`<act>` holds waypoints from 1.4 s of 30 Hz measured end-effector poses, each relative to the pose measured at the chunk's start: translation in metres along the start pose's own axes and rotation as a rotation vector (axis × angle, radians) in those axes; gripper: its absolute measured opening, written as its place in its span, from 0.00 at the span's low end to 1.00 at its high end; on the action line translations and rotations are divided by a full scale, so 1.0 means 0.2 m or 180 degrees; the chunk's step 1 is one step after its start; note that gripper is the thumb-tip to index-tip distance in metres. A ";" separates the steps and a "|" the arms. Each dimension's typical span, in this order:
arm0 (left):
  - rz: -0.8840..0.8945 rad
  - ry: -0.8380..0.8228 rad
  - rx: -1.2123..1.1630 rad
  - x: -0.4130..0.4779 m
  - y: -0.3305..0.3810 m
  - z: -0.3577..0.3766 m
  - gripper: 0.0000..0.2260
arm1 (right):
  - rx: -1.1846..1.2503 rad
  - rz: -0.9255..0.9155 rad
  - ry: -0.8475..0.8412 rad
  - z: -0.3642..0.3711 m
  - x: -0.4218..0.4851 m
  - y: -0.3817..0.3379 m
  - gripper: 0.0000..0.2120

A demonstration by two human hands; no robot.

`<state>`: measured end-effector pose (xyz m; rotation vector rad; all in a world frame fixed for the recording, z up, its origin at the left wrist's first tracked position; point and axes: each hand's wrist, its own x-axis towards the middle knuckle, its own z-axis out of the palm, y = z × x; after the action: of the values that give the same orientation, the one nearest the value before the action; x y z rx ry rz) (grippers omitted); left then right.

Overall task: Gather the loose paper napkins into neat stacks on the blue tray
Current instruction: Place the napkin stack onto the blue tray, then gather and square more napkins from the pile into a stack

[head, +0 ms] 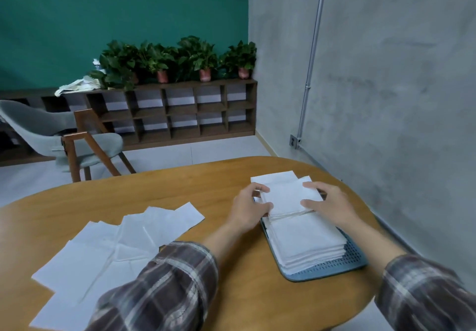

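Over perforated blue tray (355,256), left hand (247,207) and right hand (327,202) (grip curled) around square napkin stack (286,196).

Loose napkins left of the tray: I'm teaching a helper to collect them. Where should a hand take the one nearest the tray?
Pinch that napkin at its right-hand corner, approaching from the tray side. It lies flat on the table, and that corner juts clear of the overlapping sheets, so it should lift alone.

Teal wall (123,8), grey chair (64,135), potted plants (180,57).
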<state>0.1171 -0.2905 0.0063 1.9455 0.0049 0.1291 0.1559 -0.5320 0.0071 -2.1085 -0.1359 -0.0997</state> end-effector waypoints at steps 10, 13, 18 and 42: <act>0.0111 -0.0195 0.0854 0.02 -0.08 0.02 0.14 | -0.0613 0.0161 -0.0181 0.02 0.01 0.04 0.22; 0.0476 -0.0116 0.1289 0.00 -0.06 0.04 0.15 | -0.0871 -0.0150 -0.0211 0.04 0.00 0.02 0.21; 0.0963 -0.0241 0.2262 -0.02 0.04 0.11 0.27 | -0.2046 -0.1067 -0.0117 0.09 0.00 -0.02 0.27; 0.0343 -0.1249 0.2297 -0.05 -0.02 0.13 0.34 | -0.2595 -0.0309 -0.1272 0.13 0.00 -0.08 0.29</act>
<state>0.1104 -0.3128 -0.0074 2.6617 -0.3565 -0.2172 0.1536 -0.5017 0.0066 -2.9145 -0.5051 0.2553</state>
